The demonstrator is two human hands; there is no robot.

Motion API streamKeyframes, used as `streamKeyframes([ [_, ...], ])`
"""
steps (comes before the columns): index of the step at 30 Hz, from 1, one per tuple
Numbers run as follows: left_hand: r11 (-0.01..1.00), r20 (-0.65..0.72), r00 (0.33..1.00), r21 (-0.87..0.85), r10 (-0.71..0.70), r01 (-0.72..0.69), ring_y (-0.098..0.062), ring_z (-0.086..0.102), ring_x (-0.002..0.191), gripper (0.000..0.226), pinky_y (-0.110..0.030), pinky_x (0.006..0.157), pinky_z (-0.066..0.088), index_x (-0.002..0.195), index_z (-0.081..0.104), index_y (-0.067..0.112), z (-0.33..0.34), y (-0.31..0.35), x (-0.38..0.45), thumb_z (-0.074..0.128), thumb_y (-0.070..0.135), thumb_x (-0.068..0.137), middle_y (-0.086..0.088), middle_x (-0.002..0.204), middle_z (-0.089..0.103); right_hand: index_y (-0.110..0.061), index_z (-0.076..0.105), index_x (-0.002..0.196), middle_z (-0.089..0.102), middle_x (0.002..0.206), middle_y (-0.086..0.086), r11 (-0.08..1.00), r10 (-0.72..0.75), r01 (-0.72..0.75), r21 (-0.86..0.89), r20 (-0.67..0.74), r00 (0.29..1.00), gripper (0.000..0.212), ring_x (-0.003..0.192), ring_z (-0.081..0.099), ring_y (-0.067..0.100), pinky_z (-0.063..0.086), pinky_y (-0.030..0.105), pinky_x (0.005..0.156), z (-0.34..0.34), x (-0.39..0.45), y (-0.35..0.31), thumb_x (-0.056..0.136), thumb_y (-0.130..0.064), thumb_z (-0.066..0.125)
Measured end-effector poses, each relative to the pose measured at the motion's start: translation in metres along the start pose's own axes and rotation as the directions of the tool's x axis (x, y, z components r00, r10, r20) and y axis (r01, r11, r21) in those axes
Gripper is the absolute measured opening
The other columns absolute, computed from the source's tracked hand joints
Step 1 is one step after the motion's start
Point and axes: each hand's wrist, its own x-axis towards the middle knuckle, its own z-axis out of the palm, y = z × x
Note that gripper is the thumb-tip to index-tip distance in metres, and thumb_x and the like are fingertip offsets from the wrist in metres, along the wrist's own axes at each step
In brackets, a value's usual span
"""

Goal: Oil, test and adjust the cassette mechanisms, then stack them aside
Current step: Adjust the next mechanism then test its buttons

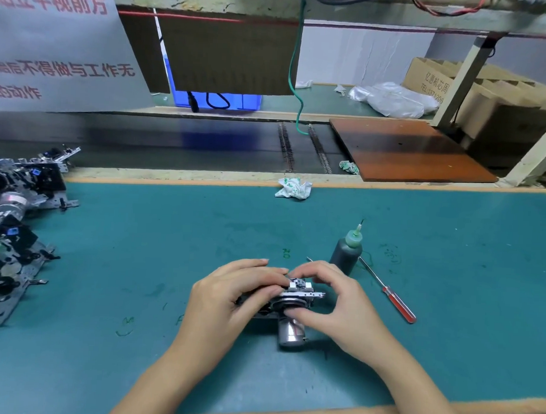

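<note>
While the cassette mechanism [287, 304] sits at lower centre on the green mat [448, 308], left hand [230, 295] clamps its body steady; right hand [330, 298] pinches its top edge, likely testing. Oil bottle [346, 255], screwdriver [387, 290] just right, within reach; finished pile [14, 227] far left.

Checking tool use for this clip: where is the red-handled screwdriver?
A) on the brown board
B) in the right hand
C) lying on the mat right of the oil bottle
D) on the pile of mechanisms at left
C: the red-handled screwdriver lies on the green mat just right of the oil bottle, while both hands hold the cassette mechanism.
</note>
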Motion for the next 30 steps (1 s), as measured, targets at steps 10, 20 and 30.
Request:
streamKeyframes([
  [10,0.999,0.045,0.999,-0.047,-0.001,0.003,0.005,0.056,0.112,0.017,-0.012,0.092,0.043,0.092,0.072,0.036,-0.001,-0.002,0.001,0.063,0.024,0.082,0.025,0.099,0.070,-0.042,0.062,0.094,0.059,0.101,-0.026,0.999,0.031,-0.030,-0.024,0.020,0.999,0.037,0.108,0.052,-0.001,0.032,0.006,0.090,-0.003,-0.001,-0.002,0.070,-0.021,0.082],
  [20,0.999,0.007,1.000,-0.035,0.020,-0.020,0.005,0.059,0.108,0.011,-0.014,0.093,0.044,0.091,0.071,0.037,0.000,0.000,0.001,0.065,0.032,0.083,0.026,0.099,0.070,-0.024,0.067,0.105,0.062,0.106,-0.018,0.817,-0.107,0.107,-0.567,0.034,0.994,0.047,0.104,0.047,0.004,0.029,0.015,0.092,0.003,-0.027,0.009,0.084,-0.060,0.044],
  [30,1.000,0.060,0.998,-0.016,0.000,0.001,0.001,0.058,0.105,0.013,-0.020,0.089,0.044,0.092,0.071,0.040,-0.009,0.003,0.003,0.062,0.041,0.082,0.027,0.103,0.066,-0.017,0.064,0.086,0.059,0.078,-0.008,0.673,-0.394,0.262,-0.691,-0.035,0.919,0.043,0.073,0.055,0.013,0.038,0.025,0.065,-0.015,-0.003,-0.022,0.086,-0.056,0.045],
])
